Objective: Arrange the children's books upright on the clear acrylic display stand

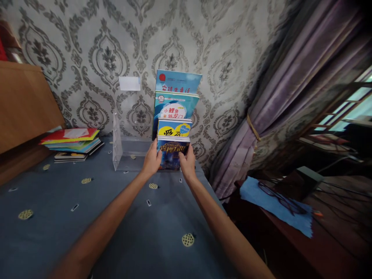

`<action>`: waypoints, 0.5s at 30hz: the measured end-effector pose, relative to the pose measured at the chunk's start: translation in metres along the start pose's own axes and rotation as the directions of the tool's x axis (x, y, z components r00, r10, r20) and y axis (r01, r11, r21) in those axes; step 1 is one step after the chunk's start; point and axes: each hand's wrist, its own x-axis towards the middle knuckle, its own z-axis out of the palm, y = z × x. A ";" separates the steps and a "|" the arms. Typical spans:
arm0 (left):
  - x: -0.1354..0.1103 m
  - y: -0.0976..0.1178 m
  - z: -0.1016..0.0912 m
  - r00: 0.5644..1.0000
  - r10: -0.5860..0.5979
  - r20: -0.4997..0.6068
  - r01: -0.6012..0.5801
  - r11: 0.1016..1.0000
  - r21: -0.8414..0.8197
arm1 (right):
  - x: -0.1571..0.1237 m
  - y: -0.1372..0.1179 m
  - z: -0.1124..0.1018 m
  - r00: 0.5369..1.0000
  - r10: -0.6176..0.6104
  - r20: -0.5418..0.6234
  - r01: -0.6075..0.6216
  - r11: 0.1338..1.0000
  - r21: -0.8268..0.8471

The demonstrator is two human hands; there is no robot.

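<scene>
A dark blue book (171, 158) with gold lettering stands upright at the front of a row of books. My left hand (152, 159) grips its left edge, thumb on the cover. On its right edge, my right hand (187, 159) closes the same way. Behind it rise a yellow-and-blue book (171, 128), a teal book (186, 101) and a taller light blue book (188, 78). A clear plastic rack (116, 147) stands around the row's left side; its right end is hidden by the books and my hand.
A pile of thin books (72, 141) lies on the blue patterned cloth (116, 228) at left, near a wooden panel (26, 100). To the right are a purple curtain (247, 143) and a dark desk with glasses (281, 199) on a light blue cloth (252, 192).
</scene>
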 end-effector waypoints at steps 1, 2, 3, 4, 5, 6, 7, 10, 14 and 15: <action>0.000 0.000 0.000 1.000 -0.002 0.001 0.002 1.000 -0.001 | 0.000 0.000 0.000 1.000 -0.003 0.002 0.003 1.000 -0.005; 0.000 0.001 -0.001 1.000 -0.006 0.004 0.006 1.000 -0.002 | 0.000 0.000 -0.001 1.000 -0.005 0.006 0.005 1.000 -0.008; 0.000 0.001 -0.002 1.000 -0.012 0.010 0.012 1.000 -0.003 | 0.000 0.000 -0.001 1.000 -0.005 0.010 0.005 1.000 -0.009; 0.000 0.000 -0.003 1.000 -0.016 0.018 0.016 1.000 -0.002 | 0.000 0.001 -0.002 1.000 -0.002 0.014 0.002 1.000 -0.006; 0.000 0.000 -0.005 0.999 -0.019 0.027 0.019 1.000 -0.001 | 0.000 0.001 -0.002 1.000 0.005 0.015 -0.005 1.000 -0.003; -0.001 0.000 -0.006 0.999 -0.022 0.033 0.022 1.000 0.002 | -0.001 0.002 -0.003 1.000 0.019 0.011 -0.019 1.000 0.001; -0.003 0.000 -0.008 0.999 -0.025 0.033 0.024 1.000 0.007 | -0.003 0.003 -0.004 0.999 0.038 0.001 -0.038 0.999 0.004; -0.008 0.009 -0.014 0.999 -0.040 -0.013 0.041 0.999 0.017 | -0.018 0.004 -0.005 0.995 0.093 -0.042 -0.093 0.996 0.009; -0.021 0.072 -0.035 0.997 0.055 -0.048 -0.057 0.997 -0.042 | -0.064 0.000 0.000 0.997 0.069 -0.022 -0.069 0.998 0.012; -0.027 0.097 -0.043 0.991 0.133 -0.008 -0.133 0.989 -0.064 | -0.078 -0.002 0.002 0.999 0.032 0.026 -0.032 0.999 -0.002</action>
